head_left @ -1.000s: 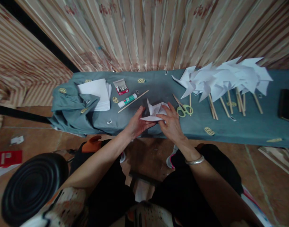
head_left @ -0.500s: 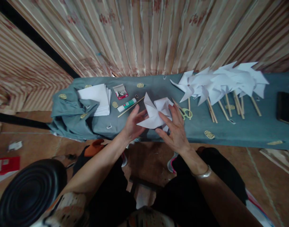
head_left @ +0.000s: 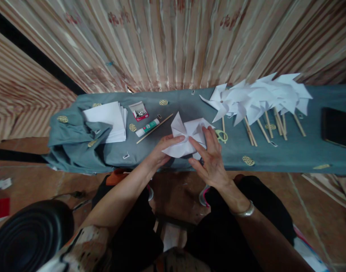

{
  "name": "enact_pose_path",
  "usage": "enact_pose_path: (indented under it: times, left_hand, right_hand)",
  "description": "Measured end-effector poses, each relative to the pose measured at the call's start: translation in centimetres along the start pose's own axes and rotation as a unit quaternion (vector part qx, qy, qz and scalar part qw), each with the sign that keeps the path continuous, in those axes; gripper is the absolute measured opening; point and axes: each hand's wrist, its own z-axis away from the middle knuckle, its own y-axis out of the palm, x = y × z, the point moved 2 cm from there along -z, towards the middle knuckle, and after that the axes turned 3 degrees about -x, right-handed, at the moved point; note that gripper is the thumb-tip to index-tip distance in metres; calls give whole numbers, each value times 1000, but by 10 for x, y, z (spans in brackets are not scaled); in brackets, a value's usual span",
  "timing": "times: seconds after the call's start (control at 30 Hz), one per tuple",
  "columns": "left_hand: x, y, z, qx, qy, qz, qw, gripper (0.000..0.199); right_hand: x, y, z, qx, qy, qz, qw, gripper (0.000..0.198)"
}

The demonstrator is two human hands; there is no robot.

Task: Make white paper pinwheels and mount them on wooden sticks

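A white paper pinwheel [head_left: 180, 148] with folded blades is held over the front of the table. My left hand [head_left: 160, 150] is closed on its left side, thumb on top near the centre and the other fingers hidden underneath. My right hand [head_left: 211, 160] grips the right side, index fingertip at the centre and the other fingers along a blade. Behind the pinwheel lies a thin wooden stick [head_left: 154, 129] beside a glue stick [head_left: 148, 127]. Green-handled scissors [head_left: 222, 136] rest just right of my right fingers, their blades hidden.
Stacked white paper [head_left: 106, 121] lies at the left, next to an opened small box [head_left: 139, 111] of metal pins. Several finished pinwheels on sticks [head_left: 257, 100] overlap at the back right. A dark phone [head_left: 336, 127] sits at the far right. A round black stool [head_left: 31, 236] stands lower left.
My left thumb has come down on the pinwheel near its centre, and its blades are folded further inward. My right index finger stays at the centre. The view has shifted slightly.
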Motion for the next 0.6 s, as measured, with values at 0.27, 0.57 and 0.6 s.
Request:
enact_pose_path:
  times: [0.27,0.57,0.6]
  left_hand:
    - [-4,4,-4,-24,2,-9,1000,38]
    - [-6,-2,0,-39,-3,1,999,39]
    - [-6,-2,1,-41,-3,-1,999,38]
  right_hand:
    - [-1,5,-7,0,-10,-9,1000,56]
    - [5,7,-11,-9,-28,-31,999,53]
    - [6,7,-11,-10,-27,-29,999,53]
